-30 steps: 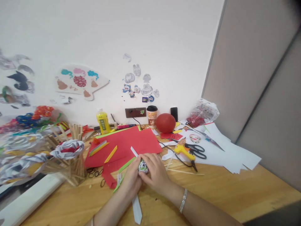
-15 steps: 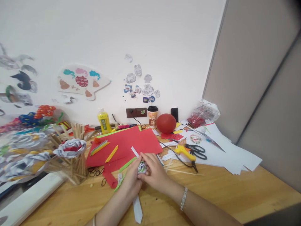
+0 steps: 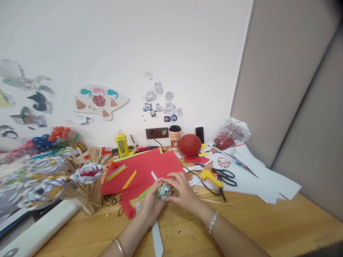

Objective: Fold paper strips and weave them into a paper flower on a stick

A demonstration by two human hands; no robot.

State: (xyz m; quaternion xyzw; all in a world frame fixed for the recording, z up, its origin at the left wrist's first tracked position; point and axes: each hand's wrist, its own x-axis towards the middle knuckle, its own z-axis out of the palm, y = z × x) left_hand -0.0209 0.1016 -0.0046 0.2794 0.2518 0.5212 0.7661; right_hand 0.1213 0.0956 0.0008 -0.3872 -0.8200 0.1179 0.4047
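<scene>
A small rolled paper flower (image 3: 164,192) in white and green sits between my two hands above the wooden table. My left hand (image 3: 152,203) is closed around its left side. The fingers and thumb of my right hand (image 3: 183,192) curve round its right side, gripping it at the edge. From under my left hand a long white paper strip (image 3: 157,237) runs toward the table's front. Just beyond my fingers lie red paper sheets (image 3: 150,166) with a green strip (image 3: 144,193) at their near edge.
To the right are a yellow glue gun (image 3: 211,177), black-handled scissors (image 3: 226,176) and white paper (image 3: 278,182). Behind stand a red balloon (image 3: 190,144), a lidded cup (image 3: 175,138) and a yellow bottle (image 3: 122,143). Paper flowers on sticks (image 3: 87,173) crowd the left.
My right hand's fingers have lifted and spread a little, so more of the paper flower shows. The view has tilted slightly upward.
</scene>
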